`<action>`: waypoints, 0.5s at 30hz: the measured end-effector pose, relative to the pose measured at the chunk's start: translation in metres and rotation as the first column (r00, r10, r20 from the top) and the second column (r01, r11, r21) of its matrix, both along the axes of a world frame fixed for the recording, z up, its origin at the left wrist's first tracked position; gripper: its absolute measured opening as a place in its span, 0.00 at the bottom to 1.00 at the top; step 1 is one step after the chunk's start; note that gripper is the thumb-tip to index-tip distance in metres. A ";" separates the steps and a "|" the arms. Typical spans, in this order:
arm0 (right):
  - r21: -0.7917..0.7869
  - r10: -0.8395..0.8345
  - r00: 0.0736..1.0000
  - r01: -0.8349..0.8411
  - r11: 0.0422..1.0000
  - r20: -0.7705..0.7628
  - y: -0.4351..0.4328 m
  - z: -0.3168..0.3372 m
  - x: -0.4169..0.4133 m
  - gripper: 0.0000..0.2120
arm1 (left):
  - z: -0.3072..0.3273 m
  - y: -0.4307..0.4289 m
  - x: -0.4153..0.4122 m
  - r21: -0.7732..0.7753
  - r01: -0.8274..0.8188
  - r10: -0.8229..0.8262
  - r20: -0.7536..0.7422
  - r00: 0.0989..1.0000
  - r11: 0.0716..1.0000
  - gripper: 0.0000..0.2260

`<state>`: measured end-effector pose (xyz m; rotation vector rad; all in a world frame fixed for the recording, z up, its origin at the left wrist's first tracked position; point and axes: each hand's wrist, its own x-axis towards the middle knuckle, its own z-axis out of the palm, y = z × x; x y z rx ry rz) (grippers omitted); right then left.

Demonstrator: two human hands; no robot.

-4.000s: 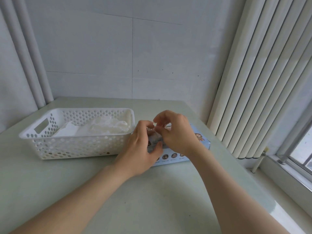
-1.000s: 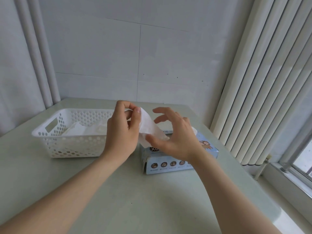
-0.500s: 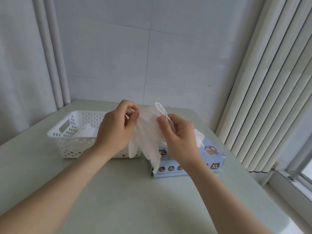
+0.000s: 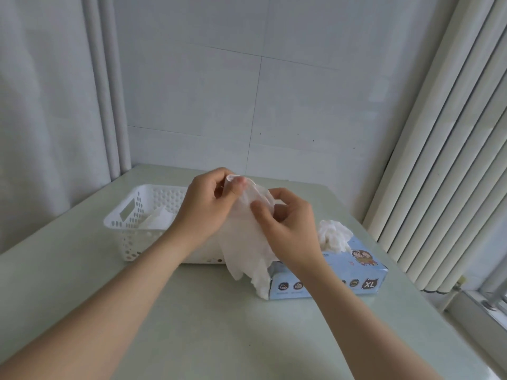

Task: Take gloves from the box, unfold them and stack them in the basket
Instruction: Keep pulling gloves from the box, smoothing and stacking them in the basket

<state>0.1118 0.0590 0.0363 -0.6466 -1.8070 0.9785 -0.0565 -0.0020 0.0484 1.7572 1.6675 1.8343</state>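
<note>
left hand and right hand are both pinching one white glove at its cuff, each grip holding it above the table, glove fingers hanging down. basket is sitting at 9 o'clock of the glove, box at 4 o'clock

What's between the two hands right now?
In the head view, one thin white glove spans the gap: the left hand pinches its top edge, the right hand pinches it just below, and the rest hangs down.
</note>
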 end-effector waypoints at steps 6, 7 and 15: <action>-0.091 -0.105 0.985 0.093 0.992 -0.136 0.017 0.031 -0.026 0.04 | 0.026 0.011 -0.019 0.032 -0.181 0.171 0.199 0.965 0.983 0.22; -0.087 -0.096 0.986 0.085 0.993 -0.135 0.020 0.036 -0.032 0.05 | 0.029 0.012 -0.023 0.014 -0.187 0.179 0.235 0.955 0.982 0.20; 0.063 0.070 0.997 -0.069 0.996 -0.012 0.035 0.055 -0.079 0.05 | 0.047 0.009 -0.052 -0.152 -0.011 0.054 0.284 0.957 0.988 0.11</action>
